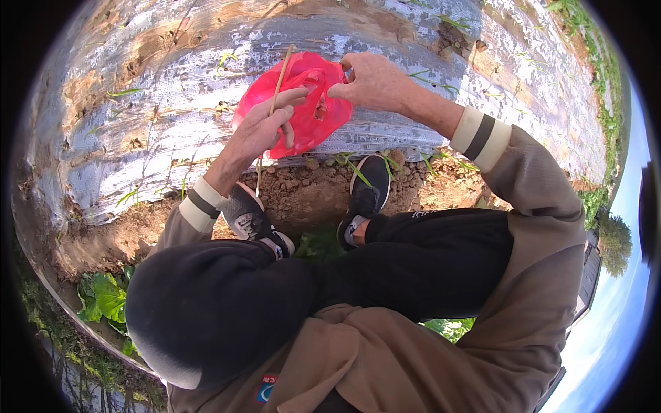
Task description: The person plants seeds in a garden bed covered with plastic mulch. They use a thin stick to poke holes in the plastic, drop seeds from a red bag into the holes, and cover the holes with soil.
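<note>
A red plastic bag [325,126] rests on the film-covered bed in front of me, its crumpled mouth facing up. My right hand [379,82] pinches the bag's right edge between thumb and fingers. Between the fingers of my left hand [266,121] runs a thin wooden stick [282,75], slanting across the bag's left side. Its lower end has a pale tip and hangs over the soil by my left shoe. The left fingertips reach over the bag's opening. What lies inside the bag is mostly hidden.
Plastic mulch film [170,129] covers the bed, with small green seedlings [126,92] poking through holes. My shoes [371,180] stand in a soil furrow [304,191] at its edge. Leafy plants [106,297] grow at the lower left.
</note>
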The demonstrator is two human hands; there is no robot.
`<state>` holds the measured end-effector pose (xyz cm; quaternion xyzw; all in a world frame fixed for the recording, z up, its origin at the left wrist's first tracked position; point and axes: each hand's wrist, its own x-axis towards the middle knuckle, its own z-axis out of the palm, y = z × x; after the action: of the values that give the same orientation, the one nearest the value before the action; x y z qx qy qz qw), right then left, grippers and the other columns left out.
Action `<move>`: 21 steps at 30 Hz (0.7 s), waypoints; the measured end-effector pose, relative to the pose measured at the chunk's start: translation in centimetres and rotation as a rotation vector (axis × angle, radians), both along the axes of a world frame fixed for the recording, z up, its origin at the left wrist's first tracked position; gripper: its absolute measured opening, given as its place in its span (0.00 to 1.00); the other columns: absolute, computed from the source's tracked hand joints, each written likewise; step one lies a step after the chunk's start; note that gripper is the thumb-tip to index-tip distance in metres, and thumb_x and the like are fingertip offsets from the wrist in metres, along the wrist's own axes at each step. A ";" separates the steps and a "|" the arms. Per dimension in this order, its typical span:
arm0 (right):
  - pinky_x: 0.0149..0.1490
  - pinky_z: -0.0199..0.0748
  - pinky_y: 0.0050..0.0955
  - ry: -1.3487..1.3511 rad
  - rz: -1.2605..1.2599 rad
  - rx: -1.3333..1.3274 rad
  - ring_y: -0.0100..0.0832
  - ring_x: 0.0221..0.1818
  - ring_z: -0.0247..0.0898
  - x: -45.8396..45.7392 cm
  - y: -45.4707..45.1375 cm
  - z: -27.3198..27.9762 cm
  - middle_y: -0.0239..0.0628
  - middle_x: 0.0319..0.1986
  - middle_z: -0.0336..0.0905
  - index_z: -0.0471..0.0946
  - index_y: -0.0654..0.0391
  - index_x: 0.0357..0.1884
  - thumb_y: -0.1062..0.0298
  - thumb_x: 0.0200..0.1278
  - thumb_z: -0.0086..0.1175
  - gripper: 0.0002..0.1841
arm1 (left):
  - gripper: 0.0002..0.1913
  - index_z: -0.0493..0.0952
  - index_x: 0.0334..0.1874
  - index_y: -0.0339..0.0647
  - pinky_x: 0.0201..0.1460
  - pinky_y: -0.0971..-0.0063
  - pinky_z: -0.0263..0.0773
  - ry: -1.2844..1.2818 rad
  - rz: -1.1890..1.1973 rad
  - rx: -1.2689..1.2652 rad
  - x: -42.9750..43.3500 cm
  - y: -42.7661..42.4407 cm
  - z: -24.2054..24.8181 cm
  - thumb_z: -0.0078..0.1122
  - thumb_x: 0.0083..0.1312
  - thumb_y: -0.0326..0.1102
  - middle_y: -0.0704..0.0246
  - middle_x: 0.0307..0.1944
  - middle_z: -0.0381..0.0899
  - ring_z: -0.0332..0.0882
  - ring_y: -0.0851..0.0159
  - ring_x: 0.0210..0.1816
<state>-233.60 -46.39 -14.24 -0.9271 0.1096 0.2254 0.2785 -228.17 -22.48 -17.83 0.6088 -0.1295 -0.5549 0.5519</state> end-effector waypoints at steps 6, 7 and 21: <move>0.48 0.79 0.47 -0.135 -0.227 0.292 0.56 0.39 0.81 -2.5 3.8 0.2 0.56 0.31 0.83 0.80 0.66 0.32 0.64 0.63 0.50 0.13 | 0.23 0.66 0.72 0.43 0.14 0.88 0.54 0.313 0.095 0.127 -0.4 -2.3 -1.8 0.40 0.76 0.34 0.63 0.57 0.79 0.78 0.79 0.27; 0.50 0.78 0.48 -0.061 -0.304 0.461 0.57 0.41 0.81 -2.6 4.9 0.8 0.58 0.34 0.82 0.79 0.66 0.32 0.66 0.60 0.52 0.12 | 0.21 0.69 0.70 0.44 0.14 0.88 0.54 0.360 0.135 0.133 -0.6 -2.0 -2.3 0.41 0.77 0.35 0.65 0.52 0.81 0.79 0.79 0.27; 0.42 0.82 0.44 -0.133 0.038 0.327 0.52 0.38 0.84 3.9 10.3 -0.5 0.58 0.31 0.83 0.84 0.68 0.28 0.68 0.45 0.64 0.12 | 0.12 0.76 0.42 0.45 0.21 0.82 0.59 0.546 0.572 -0.045 0.6 5.7 -4.9 0.47 0.77 0.43 0.72 0.32 0.78 0.64 0.74 0.21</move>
<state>-229.71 -36.09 -14.77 -0.8844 0.0352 0.1836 0.4277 -227.57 -16.79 -22.69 0.4384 0.1846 -0.5173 0.7114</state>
